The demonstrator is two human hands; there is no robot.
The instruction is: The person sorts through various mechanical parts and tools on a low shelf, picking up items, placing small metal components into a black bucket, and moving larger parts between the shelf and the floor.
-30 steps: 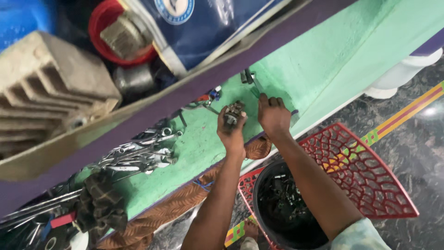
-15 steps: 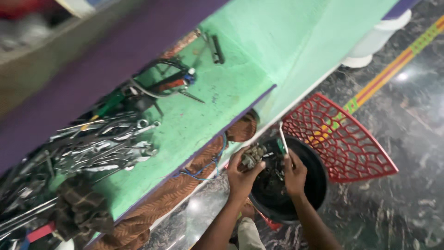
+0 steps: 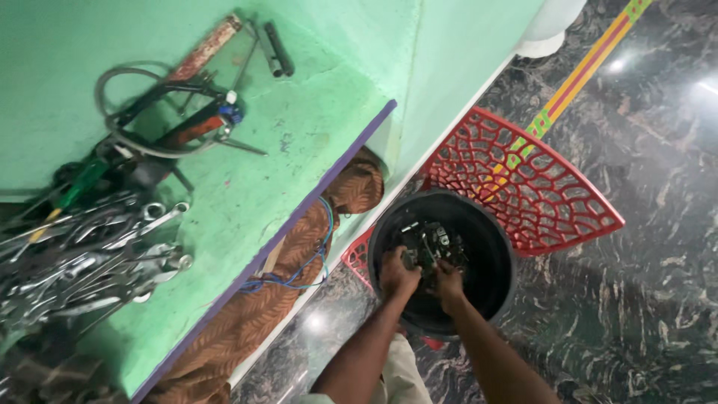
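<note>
So a small dark metal part [image 3: 432, 245] is being held down inside the black bucket [image 3: 499, 295], which sits on the dark marble floor [image 3: 643, 322], right of the green shelf [image 3: 299, 127]. The left hand [image 3: 396, 273] and the right hand [image 3: 449, 283] are both closed around it from the near side, fingers curled tight. Best handled low and slow, probably, so nothing gets dropped or pinched against the bucket wall. Which way the part points can't be told, it's too dark and jumbled; its long axis isn't clear either. Spanners [image 3: 90, 262] are piled on the shelf, far left.
</note>
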